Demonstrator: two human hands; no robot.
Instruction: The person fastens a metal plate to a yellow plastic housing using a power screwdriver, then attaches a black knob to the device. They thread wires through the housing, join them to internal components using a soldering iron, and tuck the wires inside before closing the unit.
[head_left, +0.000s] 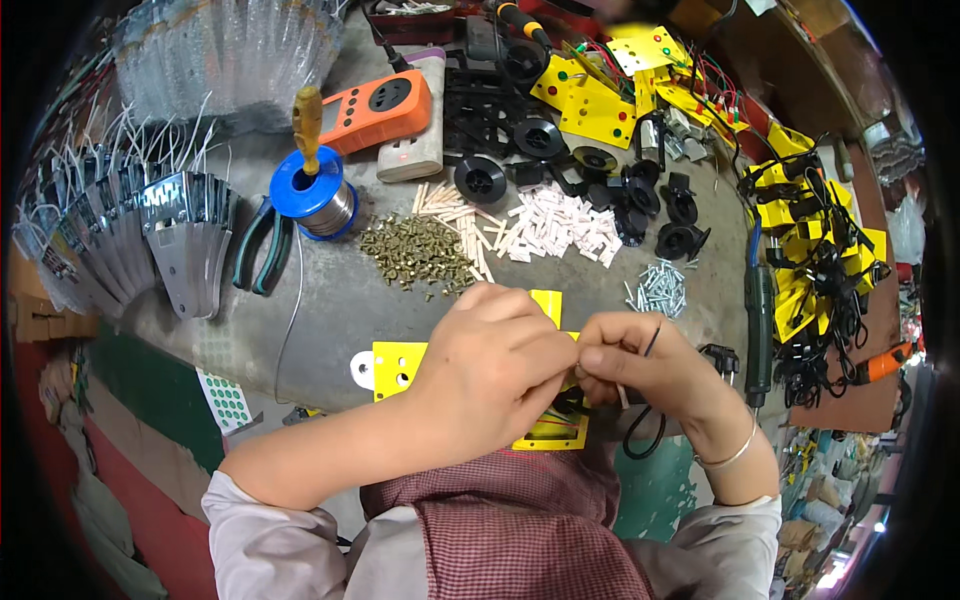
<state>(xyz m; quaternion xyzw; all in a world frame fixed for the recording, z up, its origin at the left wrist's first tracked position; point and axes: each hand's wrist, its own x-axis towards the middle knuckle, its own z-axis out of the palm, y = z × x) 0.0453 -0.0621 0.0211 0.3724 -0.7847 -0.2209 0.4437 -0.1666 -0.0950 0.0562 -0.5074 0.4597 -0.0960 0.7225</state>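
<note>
My left hand [495, 365] is closed in a pinch over a yellow metal plate [393, 358]; its fingertips meet those of my right hand. What they pinch is too small and covered to make out. My right hand [640, 365] is closed too, thumb against fingers, and a thin dark wire end [653, 340] sticks up beside its fingers. Below it hangs a loop of black cord [643, 448]. The yellow plate lies at the bench's near edge above my lap, mostly hidden by my left hand, with coloured wires at its lower part [555, 430].
Past my hands lie piles of brass screws [420, 252], white ceramic pieces [560, 228] and silver screws [660, 290]. A blue solder spool [290, 185], green-handled pliers [262, 245] and orange meter [375, 110] stand left. At right are a dark electric screwdriver [760, 330] and yellow plates [800, 290].
</note>
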